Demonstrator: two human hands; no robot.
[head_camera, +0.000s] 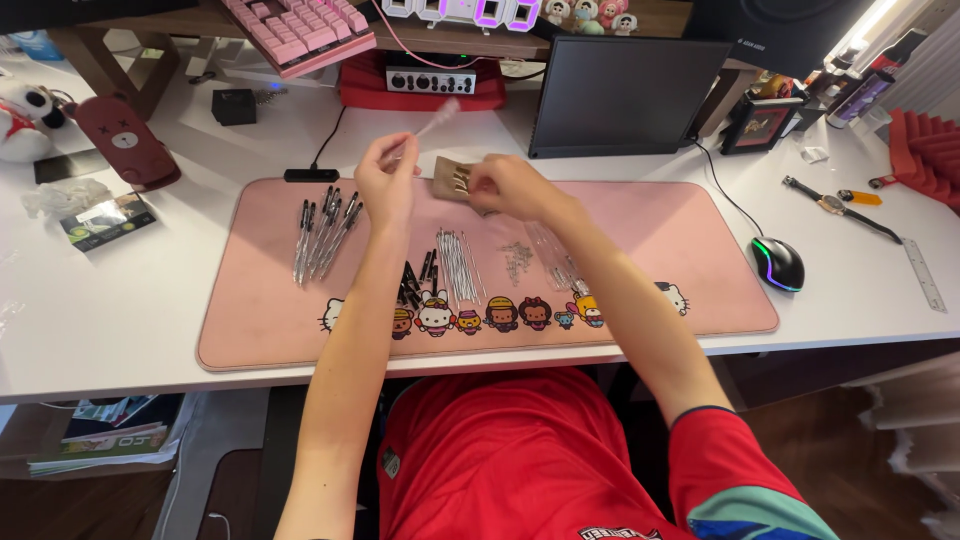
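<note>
Pink desk mat spans the middle of the frame, and both hands hover over its upper edge. Left hand pinches a thin clear tube slanting up to the right — right hand grips a small brown packet. Pen barrels and refills lie below, near centre.

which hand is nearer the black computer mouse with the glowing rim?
Right. The right hand is over the pink desk mat, left of the black computer mouse. The left hand is farther left.
</note>
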